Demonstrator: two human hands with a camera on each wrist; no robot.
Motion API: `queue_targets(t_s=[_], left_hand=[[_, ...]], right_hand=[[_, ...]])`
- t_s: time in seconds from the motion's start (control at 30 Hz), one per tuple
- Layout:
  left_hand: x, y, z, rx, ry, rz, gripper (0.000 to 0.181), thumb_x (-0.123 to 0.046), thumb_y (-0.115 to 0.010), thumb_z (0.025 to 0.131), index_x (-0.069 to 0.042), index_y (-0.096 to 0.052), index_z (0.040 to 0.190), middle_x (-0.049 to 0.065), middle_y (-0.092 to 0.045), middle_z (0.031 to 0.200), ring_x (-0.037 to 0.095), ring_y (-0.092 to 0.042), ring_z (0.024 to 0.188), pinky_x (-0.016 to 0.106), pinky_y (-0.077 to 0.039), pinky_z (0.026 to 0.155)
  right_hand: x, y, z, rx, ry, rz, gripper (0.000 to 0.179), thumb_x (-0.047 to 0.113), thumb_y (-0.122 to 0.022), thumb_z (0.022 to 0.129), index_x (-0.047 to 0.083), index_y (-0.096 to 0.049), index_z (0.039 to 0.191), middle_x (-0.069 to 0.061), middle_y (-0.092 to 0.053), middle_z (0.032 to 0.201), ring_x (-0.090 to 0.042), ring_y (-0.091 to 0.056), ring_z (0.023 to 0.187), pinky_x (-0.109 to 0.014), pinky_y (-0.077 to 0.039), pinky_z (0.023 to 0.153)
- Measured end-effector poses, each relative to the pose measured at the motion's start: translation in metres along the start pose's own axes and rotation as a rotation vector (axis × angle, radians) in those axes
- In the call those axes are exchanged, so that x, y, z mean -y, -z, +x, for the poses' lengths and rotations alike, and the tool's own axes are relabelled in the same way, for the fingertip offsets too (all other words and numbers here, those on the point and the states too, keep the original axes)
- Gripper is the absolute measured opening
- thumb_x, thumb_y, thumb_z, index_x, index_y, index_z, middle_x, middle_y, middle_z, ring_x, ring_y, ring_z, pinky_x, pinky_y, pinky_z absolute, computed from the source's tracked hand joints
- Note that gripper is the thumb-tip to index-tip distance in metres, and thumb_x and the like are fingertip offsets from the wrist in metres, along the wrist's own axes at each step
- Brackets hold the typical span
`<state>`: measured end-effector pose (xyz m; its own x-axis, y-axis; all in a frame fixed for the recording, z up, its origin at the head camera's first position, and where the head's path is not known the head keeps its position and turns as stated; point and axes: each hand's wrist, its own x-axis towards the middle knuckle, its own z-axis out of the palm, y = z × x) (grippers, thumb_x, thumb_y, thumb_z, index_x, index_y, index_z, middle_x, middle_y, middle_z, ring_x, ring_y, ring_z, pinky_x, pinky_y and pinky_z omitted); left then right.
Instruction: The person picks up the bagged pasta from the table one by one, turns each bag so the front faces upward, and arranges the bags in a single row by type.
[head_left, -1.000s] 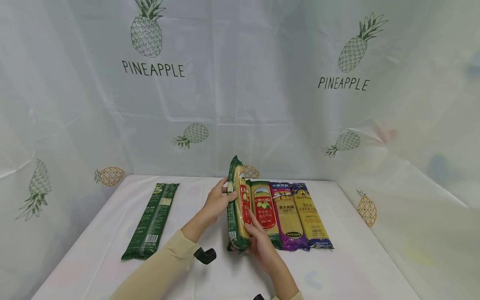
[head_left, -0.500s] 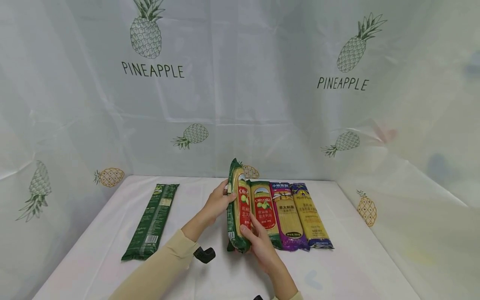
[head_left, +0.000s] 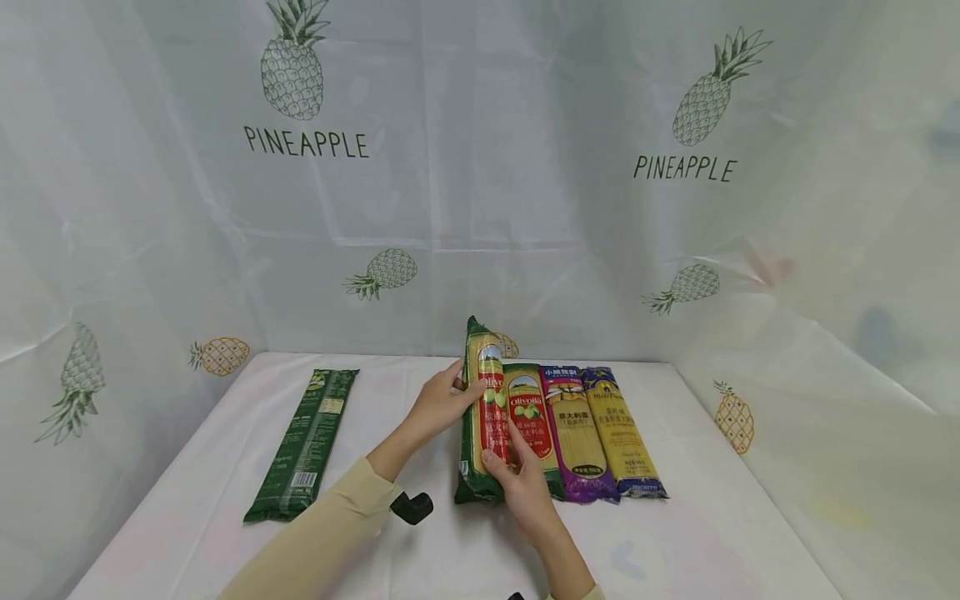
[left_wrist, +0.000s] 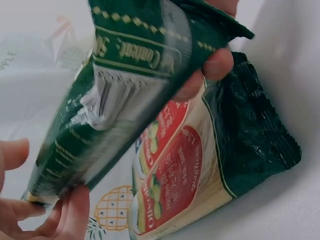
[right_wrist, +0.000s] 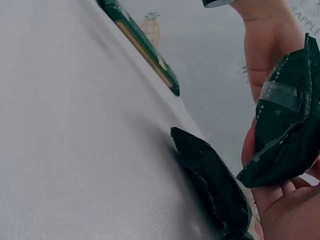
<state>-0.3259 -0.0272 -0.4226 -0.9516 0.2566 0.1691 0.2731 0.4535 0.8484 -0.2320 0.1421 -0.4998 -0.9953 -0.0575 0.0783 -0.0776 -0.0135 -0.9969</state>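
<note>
Both hands hold a green packet of spaghetti (head_left: 477,433) with a red label, raised and tilted above the table. My left hand (head_left: 441,402) grips its upper left edge, thumb across the front. Lower down on the right side, my right hand (head_left: 527,492) holds it with the thumb on the front. In the left wrist view the held packet's back (left_wrist: 115,90) faces the camera, and two red-labelled fronts show beneath it. A matching spaghetti packet (head_left: 531,408) lies just right of the held one. The right wrist view shows the held packet's green end (right_wrist: 285,120).
Right of the matching packet lie a purple spaghetti packet (head_left: 579,433) and a yellow-and-blue one (head_left: 622,433), side by side. A green packet (head_left: 303,442) lies back side up at the left of the white table (head_left: 442,558). A pineapple-print curtain (head_left: 487,167) hangs behind.
The held packet has turned so its red-labelled front faces more upward toward the head camera, and it has shifted slightly right. Both hands keep their hold; the other packets lie still.
</note>
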Motion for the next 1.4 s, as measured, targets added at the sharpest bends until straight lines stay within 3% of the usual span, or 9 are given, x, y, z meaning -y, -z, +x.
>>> queue_targets(t_s=[0.23, 0.4, 0.63, 0.77, 0.9, 1.07, 1.17, 1.27, 1.4], left_hand=[[0.007, -0.001, 0.000, -0.020, 0.036, 0.027, 0.079, -0.043, -0.076, 0.099, -0.010, -0.042, 0.162, 0.013, -0.071, 0.112, 0.022, -0.067, 0.091, 0.036, -0.054, 0.074], [0.011, 0.000, -0.001, -0.041, 0.050, -0.011, 0.071, -0.030, -0.077, 0.100, -0.007, -0.045, 0.159, 0.014, -0.070, 0.114, 0.024, -0.069, 0.093, 0.039, -0.056, 0.077], [0.012, 0.000, -0.002, -0.048, 0.070, -0.105, 0.066, -0.018, -0.073, 0.102, -0.009, -0.045, 0.161, 0.011, -0.067, 0.113, 0.020, -0.069, 0.088, 0.034, -0.053, 0.074], [0.012, 0.002, -0.001, -0.038, 0.092, -0.175, 0.064, -0.017, -0.071, 0.103, -0.012, -0.044, 0.162, 0.013, -0.065, 0.117, 0.021, -0.069, 0.089, 0.034, -0.053, 0.076], [0.015, 0.005, 0.001, -0.027, 0.125, -0.262, 0.064, -0.016, -0.069, 0.104, -0.012, -0.043, 0.162, 0.015, -0.061, 0.122, 0.024, -0.068, 0.097, 0.036, -0.057, 0.080], [0.018, 0.008, 0.001, 0.013, 0.142, -0.354, 0.065, -0.013, -0.067, 0.105, -0.010, -0.039, 0.164, 0.018, -0.060, 0.126, 0.025, -0.067, 0.107, 0.036, -0.059, 0.088], [0.019, 0.010, 0.000, 0.036, 0.142, -0.369, 0.067, -0.011, -0.064, 0.106, -0.010, -0.035, 0.166, 0.019, -0.061, 0.129, 0.026, -0.068, 0.108, 0.038, -0.059, 0.089], [0.023, 0.010, -0.001, 0.047, 0.150, -0.364, 0.067, -0.011, -0.063, 0.107, -0.011, -0.033, 0.167, 0.018, -0.063, 0.131, 0.026, -0.069, 0.108, 0.041, -0.059, 0.090], [0.027, 0.011, -0.001, 0.060, 0.154, -0.361, 0.068, -0.012, -0.062, 0.107, -0.012, -0.031, 0.168, 0.018, -0.065, 0.131, 0.025, -0.071, 0.109, 0.045, -0.059, 0.093]], right_hand=[[-0.004, -0.002, 0.000, -0.002, 0.046, -0.079, 0.085, 0.031, -0.072, 0.104, 0.016, -0.022, 0.172, -0.020, -0.057, 0.148, -0.024, -0.066, 0.117, -0.025, -0.059, 0.089], [-0.004, -0.004, 0.000, 0.012, 0.048, -0.079, 0.088, 0.033, -0.074, 0.102, 0.017, -0.023, 0.171, -0.020, -0.059, 0.145, -0.022, -0.069, 0.113, -0.025, -0.059, 0.088], [-0.004, -0.004, 0.001, -0.008, 0.024, -0.111, 0.087, 0.037, -0.075, 0.101, 0.017, -0.026, 0.171, -0.021, -0.061, 0.138, -0.019, -0.068, 0.104, -0.024, -0.059, 0.083], [0.001, -0.003, 0.000, -0.013, -0.013, -0.139, 0.082, 0.044, -0.070, 0.103, 0.024, -0.028, 0.170, -0.017, -0.062, 0.127, -0.019, -0.061, 0.102, -0.029, -0.054, 0.083], [0.007, 0.001, 0.000, 0.008, -0.084, -0.080, 0.075, 0.051, -0.060, 0.107, 0.030, -0.027, 0.170, -0.014, -0.057, 0.137, -0.020, -0.057, 0.106, -0.033, -0.049, 0.079], [0.008, 0.005, 0.001, 0.050, -0.182, 0.011, 0.075, 0.048, -0.057, 0.107, 0.025, -0.024, 0.171, -0.007, -0.055, 0.123, -0.017, -0.047, 0.088, -0.027, -0.040, 0.065], [0.008, 0.007, -0.001, 0.095, -0.198, -0.013, 0.080, 0.047, -0.059, 0.106, 0.018, -0.023, 0.171, -0.015, -0.057, 0.131, -0.020, -0.052, 0.095, -0.030, -0.047, 0.072], [0.007, 0.008, -0.002, 0.126, -0.177, -0.051, 0.083, 0.049, -0.061, 0.105, 0.015, -0.023, 0.171, -0.022, -0.049, 0.156, -0.026, -0.059, 0.117, -0.038, -0.054, 0.085], [0.006, 0.007, -0.002, 0.123, -0.134, -0.092, 0.085, 0.049, -0.064, 0.105, 0.015, -0.023, 0.171, -0.020, -0.058, 0.146, -0.025, -0.060, 0.119, -0.040, -0.055, 0.087]])
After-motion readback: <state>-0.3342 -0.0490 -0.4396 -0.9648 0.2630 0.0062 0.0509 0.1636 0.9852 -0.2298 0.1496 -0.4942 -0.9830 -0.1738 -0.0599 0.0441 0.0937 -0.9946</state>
